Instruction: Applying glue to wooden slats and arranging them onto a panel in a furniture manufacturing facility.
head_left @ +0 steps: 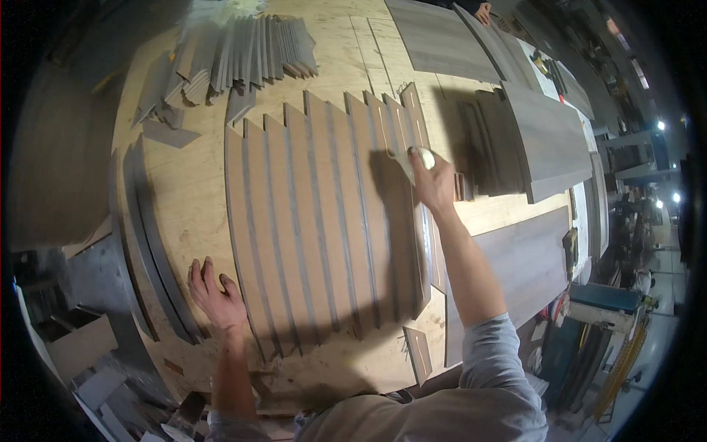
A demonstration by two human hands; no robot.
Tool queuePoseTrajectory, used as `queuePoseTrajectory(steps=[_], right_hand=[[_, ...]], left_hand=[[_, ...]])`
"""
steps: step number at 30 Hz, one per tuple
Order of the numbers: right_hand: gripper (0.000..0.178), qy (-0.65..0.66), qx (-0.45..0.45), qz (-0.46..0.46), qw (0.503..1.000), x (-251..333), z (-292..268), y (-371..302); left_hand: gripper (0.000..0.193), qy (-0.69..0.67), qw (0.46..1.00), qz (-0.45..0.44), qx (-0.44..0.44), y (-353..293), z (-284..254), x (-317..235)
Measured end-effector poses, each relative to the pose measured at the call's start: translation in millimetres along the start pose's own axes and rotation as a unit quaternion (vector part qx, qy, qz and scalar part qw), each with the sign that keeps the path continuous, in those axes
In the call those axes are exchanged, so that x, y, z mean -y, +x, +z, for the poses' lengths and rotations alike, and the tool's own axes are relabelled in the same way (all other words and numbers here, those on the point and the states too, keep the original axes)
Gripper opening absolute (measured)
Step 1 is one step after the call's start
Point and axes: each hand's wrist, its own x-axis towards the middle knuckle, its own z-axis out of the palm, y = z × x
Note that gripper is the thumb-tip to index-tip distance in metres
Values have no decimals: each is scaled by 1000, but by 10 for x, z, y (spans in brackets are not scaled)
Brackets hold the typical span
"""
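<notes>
Slanted-ended wooden slats (317,221) lie side by side on the plywood table, brown-faced with grey strips between them. My right hand (434,180) is closed around a white glue bottle (425,157) over the right-hand slats. Its tip points left and down, near a pale line of glue (384,127); similar lines run along the slats beside it. My left hand (216,295) lies with fingers spread on the plywood, close to the left edge of the row. A short loose slat (418,355) with a pale line rests near the table's front edge.
A pile of grey slats (254,51) sits at the far left. Long dark strips (151,243) lie along the left side. Stacked grey panels (549,140) stand at the right, another panel (515,258) nearer. Someone else's hand (482,13) touches boards at the far edge.
</notes>
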Motion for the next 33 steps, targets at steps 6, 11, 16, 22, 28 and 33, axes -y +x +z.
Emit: queuePoseTrajectory(steps=[6, 11, 16, 22, 28, 33], right_hand=[[38, -5, 24, 38, 999, -222, -255, -768], [35, 4, 58, 96, 994, -411, -446, -1488], [35, 8, 83, 148, 985, -536, -629, -2088], [32, -18, 112, 188, 976, -603, -766, -2483], [30, -154, 207, 141, 956, -463, -880, -2334], [29, 7, 65, 60, 996, -174, -866, -1619]], left_hand=[[47, 11, 1000, 3, -2, -5, 16, 1], [46, 9, 1000, 4, -14, -25, 39, 32], [46, 6, 1000, 20, -13, -21, 61, 61], [47, 7, 1000, 26, -6, -23, 67, 54], [46, 26, 999, 26, 4, -15, 46, 53], [49, 17, 999, 19, -24, -4, 42, 78]])
